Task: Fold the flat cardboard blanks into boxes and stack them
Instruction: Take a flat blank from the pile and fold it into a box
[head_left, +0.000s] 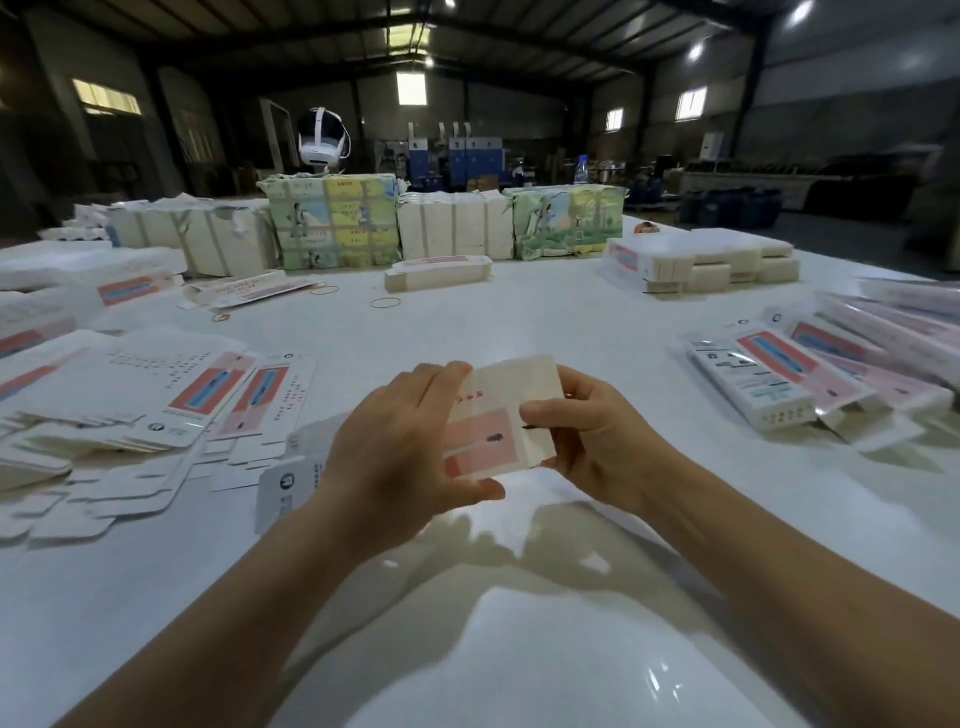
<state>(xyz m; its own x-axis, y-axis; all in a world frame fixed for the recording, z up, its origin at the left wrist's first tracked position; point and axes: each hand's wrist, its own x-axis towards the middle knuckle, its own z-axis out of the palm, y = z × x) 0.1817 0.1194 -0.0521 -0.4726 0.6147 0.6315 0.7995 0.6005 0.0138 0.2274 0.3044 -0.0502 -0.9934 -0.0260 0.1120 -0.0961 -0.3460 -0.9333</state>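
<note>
Above the middle of the glossy white table (519, 332), both hands hold one white cardboard blank with a pink printed panel (493, 421) in the air, partly folded. The left hand (400, 457) curls round its left edge, fingers (441, 379) over the top and thumb under the bottom corner; the right hand (587, 441) pinches the right flap, thumb pressed on the front face. To do this fold well, I would keep each crease bent along its scored line, square the walls before tucking the flap, and hold lightly so the thin card does not buckle. More flat white and pink blanks (171, 405) lie spread at the left, and finished long white boxes with pink labels (810, 374) lie stacked at the right, where this one probably belongs. A short line of red characters sits above the pink panel, too blurred to read; no brand name is legible on anything nearby
</note>
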